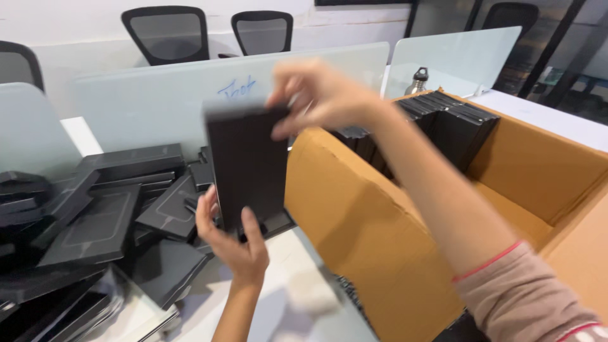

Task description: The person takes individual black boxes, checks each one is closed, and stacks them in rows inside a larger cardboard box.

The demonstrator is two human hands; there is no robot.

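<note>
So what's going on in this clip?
A person holds a flat black box upright with both hands: the left hand grips its bottom edge, the right hand its top corner. To the right stands an open cardboard carton holding upright black boxes; a loose pile of black boxes covers the desk at left.

On my left I see a loose heap of flat black boxes (107,215) spread over the white tabletop (285,297). At the right stands an open cardboard carton (373,234) with black boxes packed upright at its far end. Beyond are frosted glass dividers (158,95), a metal bottle (417,81) and black mesh office chairs (166,33).
</note>
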